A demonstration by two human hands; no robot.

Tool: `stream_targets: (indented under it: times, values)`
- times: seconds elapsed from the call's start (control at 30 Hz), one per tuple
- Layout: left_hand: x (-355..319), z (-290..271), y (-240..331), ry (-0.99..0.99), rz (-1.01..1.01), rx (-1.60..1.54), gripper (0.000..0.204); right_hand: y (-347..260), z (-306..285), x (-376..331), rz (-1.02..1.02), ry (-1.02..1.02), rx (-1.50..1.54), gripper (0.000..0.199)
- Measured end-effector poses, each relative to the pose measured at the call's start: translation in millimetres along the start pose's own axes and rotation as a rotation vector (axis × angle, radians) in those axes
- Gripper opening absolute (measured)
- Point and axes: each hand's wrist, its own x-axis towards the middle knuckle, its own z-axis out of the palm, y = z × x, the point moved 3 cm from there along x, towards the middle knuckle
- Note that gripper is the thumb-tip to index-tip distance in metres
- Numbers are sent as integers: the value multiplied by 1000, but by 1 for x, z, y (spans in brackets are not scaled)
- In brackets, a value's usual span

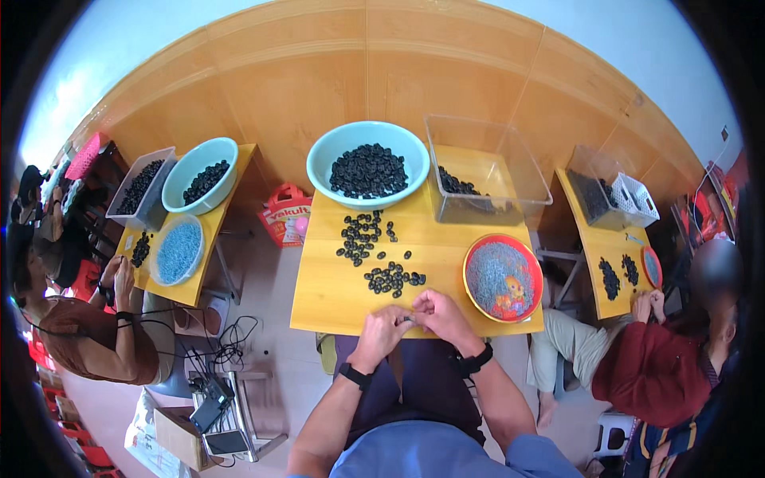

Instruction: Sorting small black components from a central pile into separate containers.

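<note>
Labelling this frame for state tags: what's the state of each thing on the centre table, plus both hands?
Light blue round plastic bowl: heaped with small black parts.
Clear rectangular plastic bin: nearly empty, few black parts at the bottom.
Red-rimmed round plate: covered with small grey bits.
Loose black parts: scattered on the wooden table.
Left hand: fingers pinched on something small.
Right hand: fingers pinched, meeting the left hand.

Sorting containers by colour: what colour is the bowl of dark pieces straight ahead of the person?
The bowl is light teal, clearest in the head view.
</note>
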Motion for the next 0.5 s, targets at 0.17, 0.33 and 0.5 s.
stream_targets:
  times: [0.17,0.33,0.5]
  values:
    - [6,-6,9,33,56,-62,25,-3,-6,4,-47,-1,8,19]
    - [17,-4,-19,138,-128,-333,25,-60,-30,30,-83,-99,-80,8]
    - [19,-6,-24,224,-232,-458,19,-147,-41,57,-389,363,450,15]
